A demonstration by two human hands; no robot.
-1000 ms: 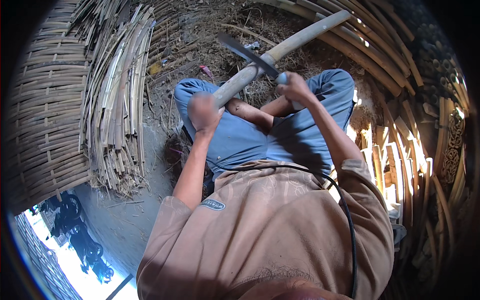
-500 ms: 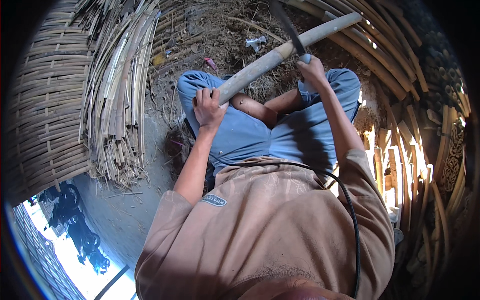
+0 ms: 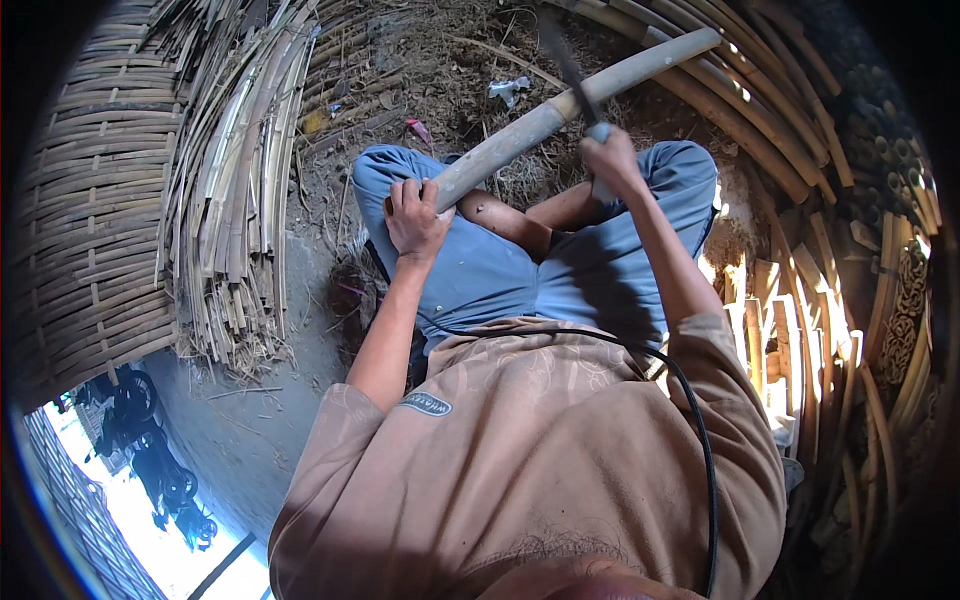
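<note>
A pale grey-green bamboo pole (image 3: 515, 140) slants across my lap, running from the near left up to the far right. My left hand (image 3: 417, 218) is closed round its near end, above my left thigh. In my right hand (image 3: 612, 162) is a long knife (image 3: 572, 70), gripped by its light blue-grey handle. Its dark blade crosses over the pole close to a ring-shaped node and points away from me, slightly blurred. Whether the edge touches the bamboo or hovers just above it, I cannot tell.
Split bamboo strips (image 3: 235, 170) lie in a bundle at left, beside a woven bamboo panel (image 3: 95, 200). Long bamboo poles (image 3: 740, 90) are stacked at far right, with cut pieces (image 3: 785, 330) standing below. A black cable (image 3: 690, 390) crosses my shirt. Shavings litter the ground.
My right hand has shifted a little left and toward me, bringing the knife blade left along the pole to its node. My left hand keeps its hold in the same place.
</note>
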